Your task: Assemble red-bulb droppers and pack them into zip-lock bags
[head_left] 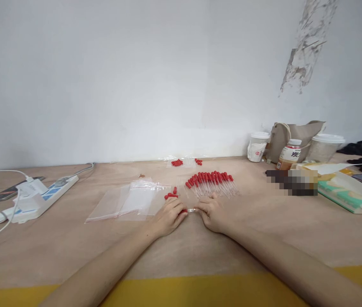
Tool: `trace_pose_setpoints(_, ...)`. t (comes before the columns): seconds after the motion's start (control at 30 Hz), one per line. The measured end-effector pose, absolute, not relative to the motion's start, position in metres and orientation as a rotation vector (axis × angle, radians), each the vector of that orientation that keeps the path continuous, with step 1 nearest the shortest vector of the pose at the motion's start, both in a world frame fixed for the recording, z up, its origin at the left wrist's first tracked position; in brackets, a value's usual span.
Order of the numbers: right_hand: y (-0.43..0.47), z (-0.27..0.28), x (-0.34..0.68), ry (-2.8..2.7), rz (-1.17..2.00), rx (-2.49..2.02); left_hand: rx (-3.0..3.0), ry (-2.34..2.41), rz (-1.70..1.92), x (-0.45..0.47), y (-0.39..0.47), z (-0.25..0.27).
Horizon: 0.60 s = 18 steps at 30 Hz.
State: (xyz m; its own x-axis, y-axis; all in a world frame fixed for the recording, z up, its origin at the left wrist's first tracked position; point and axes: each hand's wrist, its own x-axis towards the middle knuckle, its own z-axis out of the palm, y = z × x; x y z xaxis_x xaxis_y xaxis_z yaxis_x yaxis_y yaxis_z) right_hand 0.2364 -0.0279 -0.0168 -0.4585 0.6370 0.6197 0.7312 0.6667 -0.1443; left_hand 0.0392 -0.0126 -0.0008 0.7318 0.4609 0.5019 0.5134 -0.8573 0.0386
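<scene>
Over the middle of the table my left hand [172,216] is closed on a red rubber dropper bulb [184,211], most of it hidden by the fingers. From the bulb's end a clear dropper tube [191,210] runs across to my right hand [212,214], whose fingers pinch it. How far the tube sits inside the bulb cannot be seen. Just beyond my left hand lie a few loose red bulbs [171,195]. A fanned row of droppers [213,181] with red bulbs and clear stems lies beyond my right hand.
Clear zip bags [113,204] lie left of my hands. Small bags with red bulbs [177,162] rest by the wall. A power strip [45,200] with cables stands at left. Cups [258,147], a bottle [288,155], a grey bag [302,132] and a green-white packet [350,194] occupy the right.
</scene>
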Motion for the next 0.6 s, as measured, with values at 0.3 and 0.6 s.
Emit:
trace_pose_setpoints(0.3, -0.036, -0.002, 0.228, -2.260, -0.191, -1.142, -2.628, -0.629, -0.757, 0.030, 0.006, 0.003)
trace_pose_setpoints(0.6, -0.011, 0.017, 0.246, -1.903, 0.051, -1.700, -2.505, -1.256, -1.089, 0.009, 0.019, -0.010)
